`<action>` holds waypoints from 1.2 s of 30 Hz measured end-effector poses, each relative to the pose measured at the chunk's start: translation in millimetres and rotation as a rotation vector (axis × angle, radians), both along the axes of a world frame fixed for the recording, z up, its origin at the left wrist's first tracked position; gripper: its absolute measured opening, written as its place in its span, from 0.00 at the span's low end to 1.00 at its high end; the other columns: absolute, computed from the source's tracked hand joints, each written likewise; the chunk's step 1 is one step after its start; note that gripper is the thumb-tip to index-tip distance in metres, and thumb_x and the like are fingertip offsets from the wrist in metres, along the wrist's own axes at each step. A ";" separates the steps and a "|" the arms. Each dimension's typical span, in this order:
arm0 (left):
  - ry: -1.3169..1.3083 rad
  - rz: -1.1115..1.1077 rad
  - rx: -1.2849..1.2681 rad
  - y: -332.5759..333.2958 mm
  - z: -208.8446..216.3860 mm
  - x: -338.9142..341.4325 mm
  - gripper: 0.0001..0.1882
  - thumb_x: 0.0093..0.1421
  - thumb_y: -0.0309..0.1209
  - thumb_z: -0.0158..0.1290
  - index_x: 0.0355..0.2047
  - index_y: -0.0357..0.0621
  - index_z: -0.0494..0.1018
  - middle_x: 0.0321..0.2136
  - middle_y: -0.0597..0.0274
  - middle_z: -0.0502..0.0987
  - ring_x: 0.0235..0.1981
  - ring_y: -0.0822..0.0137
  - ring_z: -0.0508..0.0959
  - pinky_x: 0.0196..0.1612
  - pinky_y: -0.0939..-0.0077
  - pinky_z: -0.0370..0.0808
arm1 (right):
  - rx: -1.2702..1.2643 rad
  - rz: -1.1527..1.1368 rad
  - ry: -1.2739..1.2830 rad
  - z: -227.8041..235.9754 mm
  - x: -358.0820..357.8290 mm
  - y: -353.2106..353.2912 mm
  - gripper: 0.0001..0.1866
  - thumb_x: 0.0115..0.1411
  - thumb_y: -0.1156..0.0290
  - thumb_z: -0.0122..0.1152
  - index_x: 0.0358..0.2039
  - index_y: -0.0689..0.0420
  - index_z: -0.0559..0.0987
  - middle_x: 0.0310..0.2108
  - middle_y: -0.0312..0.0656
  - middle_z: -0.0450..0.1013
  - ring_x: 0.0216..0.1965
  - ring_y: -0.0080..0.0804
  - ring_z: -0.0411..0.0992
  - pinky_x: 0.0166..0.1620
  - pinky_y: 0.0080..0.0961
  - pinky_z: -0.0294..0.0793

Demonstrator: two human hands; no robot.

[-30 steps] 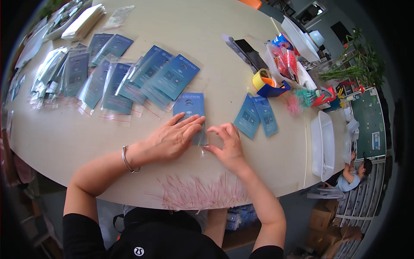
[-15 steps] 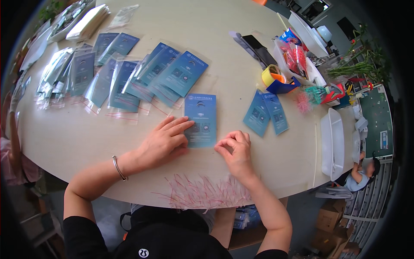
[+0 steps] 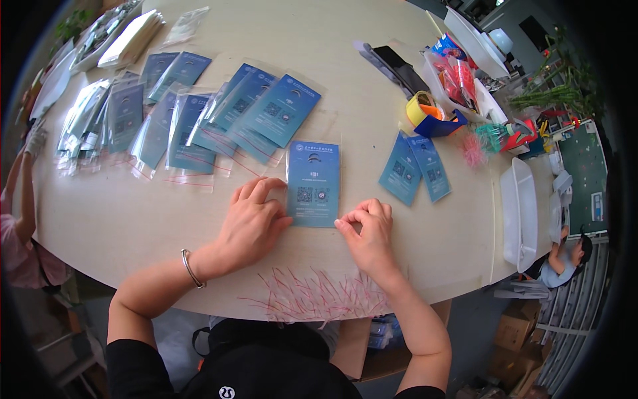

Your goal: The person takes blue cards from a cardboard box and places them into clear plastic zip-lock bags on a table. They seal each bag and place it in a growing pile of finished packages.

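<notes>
A blue printed card in a clear plastic sleeve (image 3: 314,179) lies flat on the table in front of me. At its lower left corner is my left hand (image 3: 252,216), fingers bent and thumb tip against the sleeve's edge. My right hand (image 3: 369,236) pinches the lower right corner between thumb and forefinger. Several more sleeved blue cards (image 3: 276,110) overlap in a fan at the far left. To the right lie two blue cards (image 3: 401,169) partly over each other. Thin clear strips with red lines (image 3: 319,296) are heaped at the near table edge.
Back right stand a yellow tape roll on a blue dispenser (image 3: 425,116), a dark phone (image 3: 402,66) and a bin with red packets (image 3: 458,83). A white tray (image 3: 520,213) sits at the right edge. Other people are at far left and far right.
My left fingers have drawn back off the card's face to its left edge and bent. My right fingertips stay at the lower right corner. The view has shifted slightly.
</notes>
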State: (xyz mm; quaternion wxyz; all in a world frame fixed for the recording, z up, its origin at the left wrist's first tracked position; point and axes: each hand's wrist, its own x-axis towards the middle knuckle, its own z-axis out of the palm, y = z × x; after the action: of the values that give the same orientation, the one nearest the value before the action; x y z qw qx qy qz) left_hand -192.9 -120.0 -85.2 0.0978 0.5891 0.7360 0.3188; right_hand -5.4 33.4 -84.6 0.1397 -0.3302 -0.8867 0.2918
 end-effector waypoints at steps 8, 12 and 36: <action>0.001 0.033 -0.034 4.7 4.6 3.2 0.07 0.51 0.26 0.62 0.28 0.41 0.75 0.52 0.53 0.70 0.57 0.49 0.66 0.59 0.54 0.61 | 0.025 -0.057 -0.042 2.4 -5.1 -2.5 0.08 0.50 0.68 0.71 0.25 0.56 0.81 0.37 0.41 0.70 0.45 0.40 0.65 0.51 0.40 0.63; 0.027 -0.011 0.011 7.5 5.4 8.4 0.14 0.54 0.26 0.56 0.42 0.40 0.75 0.55 0.55 0.70 0.59 0.50 0.66 0.60 0.54 0.63 | -0.075 -0.137 -0.023 8.2 -7.3 -3.1 0.11 0.50 0.69 0.72 0.32 0.57 0.79 0.34 0.41 0.69 0.43 0.41 0.66 0.50 0.40 0.64; 0.512 -0.243 -0.016 33.7 -2.4 -49.1 0.26 0.65 0.39 0.50 0.61 0.41 0.67 0.63 0.54 0.66 0.64 0.58 0.65 0.70 0.54 0.53 | 0.641 0.092 -0.393 5.8 31.9 27.9 0.23 0.60 0.82 0.49 0.56 0.75 0.68 0.58 0.62 0.67 0.60 0.54 0.66 0.63 0.42 0.65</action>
State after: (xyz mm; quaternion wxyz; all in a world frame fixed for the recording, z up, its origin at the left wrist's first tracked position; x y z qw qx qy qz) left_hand -242.0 -86.3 -87.6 -0.0493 0.7336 0.6632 0.1396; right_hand 26.5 61.4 -78.8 0.0497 -0.2791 -0.9569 -0.0636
